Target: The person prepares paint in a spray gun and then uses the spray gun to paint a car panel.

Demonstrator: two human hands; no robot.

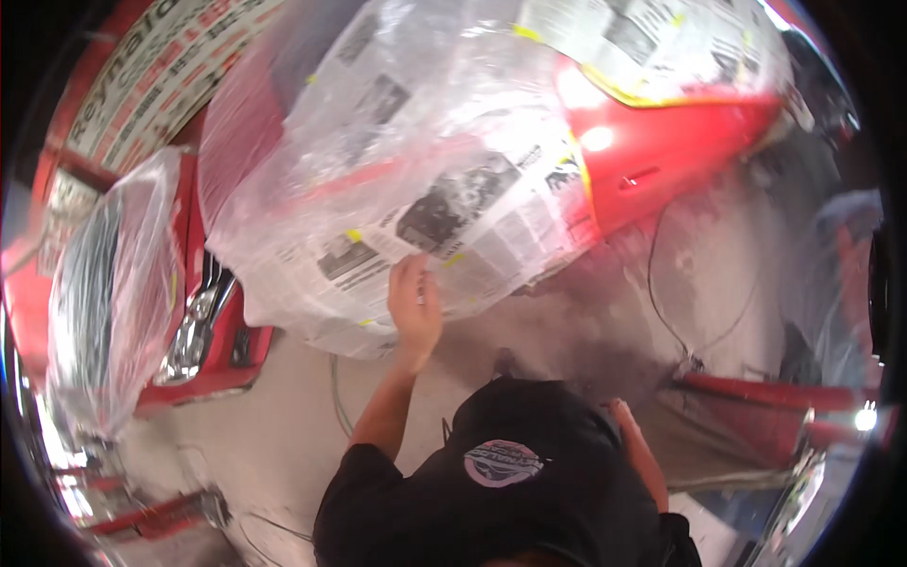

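Observation:
A red car body is covered by newspaper [510,236] and thin clear plastic film [255,208], fixed with bits of yellow tape [354,235]. On the lower edge of that covering rests my left hand [414,307], its fingers stretched out against the paper. Right of the covering, a bare glossy red panel [652,156] shows, bordered by yellow tape. My right hand [619,413] hangs low beside my black shirt, away from the car. Its fingers are mostly hidden, so I cannot make out whether it holds anything.
At left stands another red car with a headlight [189,335] and plastic film over its front. Dark hoses [661,307] trail on the dusty floor [283,416]. A red bar-like part [756,389] lies at right; another red part [151,515] sits lower left.

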